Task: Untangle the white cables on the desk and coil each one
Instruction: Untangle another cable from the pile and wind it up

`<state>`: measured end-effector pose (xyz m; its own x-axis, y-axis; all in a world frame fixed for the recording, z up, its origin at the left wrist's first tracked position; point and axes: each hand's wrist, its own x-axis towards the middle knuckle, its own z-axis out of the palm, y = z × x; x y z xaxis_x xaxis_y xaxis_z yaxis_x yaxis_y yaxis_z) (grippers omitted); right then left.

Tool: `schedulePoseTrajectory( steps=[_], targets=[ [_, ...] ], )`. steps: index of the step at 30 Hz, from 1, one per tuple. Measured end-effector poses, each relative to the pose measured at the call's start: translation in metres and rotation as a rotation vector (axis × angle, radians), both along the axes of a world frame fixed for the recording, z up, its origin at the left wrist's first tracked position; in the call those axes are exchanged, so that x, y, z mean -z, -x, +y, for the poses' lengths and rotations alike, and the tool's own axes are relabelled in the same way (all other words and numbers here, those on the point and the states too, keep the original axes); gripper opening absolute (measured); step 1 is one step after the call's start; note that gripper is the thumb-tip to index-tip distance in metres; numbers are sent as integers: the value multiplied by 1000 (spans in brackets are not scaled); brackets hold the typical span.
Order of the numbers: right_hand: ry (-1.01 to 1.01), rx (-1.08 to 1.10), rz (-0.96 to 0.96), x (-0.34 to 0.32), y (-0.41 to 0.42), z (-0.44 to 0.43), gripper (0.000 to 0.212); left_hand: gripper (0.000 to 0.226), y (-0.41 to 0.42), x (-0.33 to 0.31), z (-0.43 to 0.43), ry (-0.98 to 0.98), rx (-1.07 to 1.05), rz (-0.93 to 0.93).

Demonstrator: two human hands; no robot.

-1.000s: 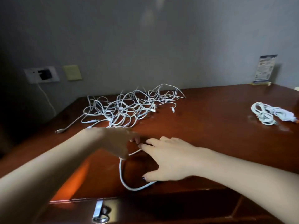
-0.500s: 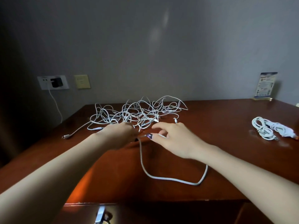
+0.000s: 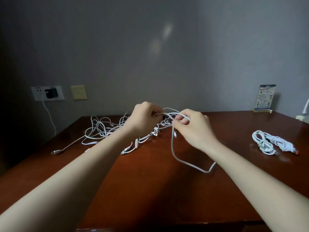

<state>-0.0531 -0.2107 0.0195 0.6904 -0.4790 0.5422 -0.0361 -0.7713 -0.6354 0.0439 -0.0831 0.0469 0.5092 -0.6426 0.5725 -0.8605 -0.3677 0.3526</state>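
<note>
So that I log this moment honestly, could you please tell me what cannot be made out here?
Head view:
- the tangle: cable count unclear; strands overlap and the left hand covers part.
- the held cable: its lower end passes behind the forearm of the right hand.
- the card stand: print too small and blurred.
- the white object at the right edge: cut off by the frame.

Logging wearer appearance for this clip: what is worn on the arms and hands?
The left arm and right arm are bare to the frame's edge: no sleeves, gloves, watch or bracelets. The left hand and right hand show no rings. One right fingertip looks dark, possibly nail polish; too small to tell.
</note>
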Motion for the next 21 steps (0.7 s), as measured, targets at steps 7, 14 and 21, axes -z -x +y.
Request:
schedulePoseTrajectory(
  steps=[7,14,21],
  targets=[
    [16,52,-204,-8,-3,-32,17,35,-2,9,-11,111,68,199],
    [169,144,-305,-9,4,-54,15,18,-24,39,-8,-195,28,285],
    [210,259,-399,-1,-7,-64,9,28,-33,52,-11,-181,-194,176]
  ],
)
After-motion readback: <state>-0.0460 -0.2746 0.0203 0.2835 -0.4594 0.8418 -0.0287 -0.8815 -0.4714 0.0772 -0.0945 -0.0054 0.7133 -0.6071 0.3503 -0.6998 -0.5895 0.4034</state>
